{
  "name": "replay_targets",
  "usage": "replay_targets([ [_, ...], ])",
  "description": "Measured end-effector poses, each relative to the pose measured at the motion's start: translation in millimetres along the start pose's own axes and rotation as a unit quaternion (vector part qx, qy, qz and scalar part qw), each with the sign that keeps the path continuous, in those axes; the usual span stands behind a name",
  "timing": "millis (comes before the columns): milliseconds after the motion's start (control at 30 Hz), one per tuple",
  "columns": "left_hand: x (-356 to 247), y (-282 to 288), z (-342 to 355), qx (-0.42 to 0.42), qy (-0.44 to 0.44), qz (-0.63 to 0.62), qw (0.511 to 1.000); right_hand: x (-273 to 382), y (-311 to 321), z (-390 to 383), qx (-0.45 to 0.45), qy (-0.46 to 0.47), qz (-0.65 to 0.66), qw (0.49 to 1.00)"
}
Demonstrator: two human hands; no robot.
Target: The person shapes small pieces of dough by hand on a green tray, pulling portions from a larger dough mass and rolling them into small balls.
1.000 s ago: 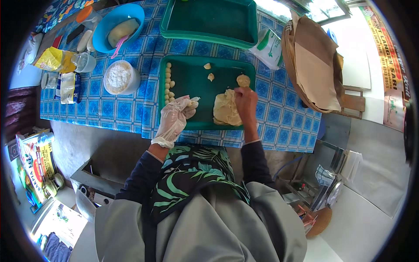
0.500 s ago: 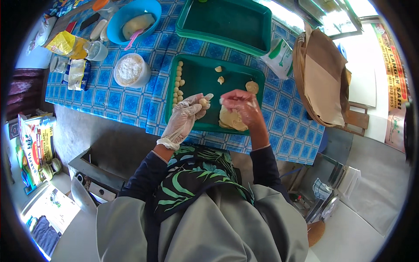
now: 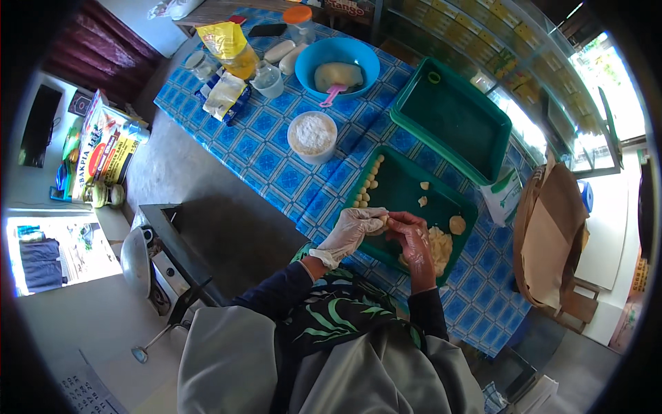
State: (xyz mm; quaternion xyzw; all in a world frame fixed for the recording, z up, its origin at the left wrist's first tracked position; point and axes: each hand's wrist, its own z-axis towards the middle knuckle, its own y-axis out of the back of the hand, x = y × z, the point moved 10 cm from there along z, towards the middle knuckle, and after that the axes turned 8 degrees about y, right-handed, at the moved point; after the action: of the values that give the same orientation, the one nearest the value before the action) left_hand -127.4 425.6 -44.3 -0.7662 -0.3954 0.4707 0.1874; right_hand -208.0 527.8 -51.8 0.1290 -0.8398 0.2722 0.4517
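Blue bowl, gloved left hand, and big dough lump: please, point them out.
Blue bowl point(image 3: 338, 50): head view, inner far wall.
Gloved left hand point(image 3: 349, 231): head view, back of the hand.
Big dough lump point(image 3: 441, 248): head view, uncovered right part.

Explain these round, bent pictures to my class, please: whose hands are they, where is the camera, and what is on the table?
There is no machine at work: these are a person's own hands. Each picture comes from a camera worn on that person's head, looking down; its fisheye lens bends straight edges.

The left hand, in a thin see-through glove, holds a small pale piece, probably dough. The bare right hand has its fingertips at it.

Beneath is a green tray with small balls along its left side and a lump of dough at its right.

Farther back on the blue tablecloth stand a tub of white powder and a blue bowl.
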Motion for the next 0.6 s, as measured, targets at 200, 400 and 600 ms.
replay_targets([
  [200,-6,7,-6,-0.074,-0.03,0.176,0.981,23,-12,9,-0.02,0.111,-0.272,0.956],
  [400,-28,-50,-31,-0.161,-0.255,0.589,0.75,5,-19,18,0.03,0.144,-0.012,0.989],
  [600,-19,2,-23,-0.074,-0.205,0.208,0.954,-19,-11,21,-0.033,0.041,-0.041,0.998],
])
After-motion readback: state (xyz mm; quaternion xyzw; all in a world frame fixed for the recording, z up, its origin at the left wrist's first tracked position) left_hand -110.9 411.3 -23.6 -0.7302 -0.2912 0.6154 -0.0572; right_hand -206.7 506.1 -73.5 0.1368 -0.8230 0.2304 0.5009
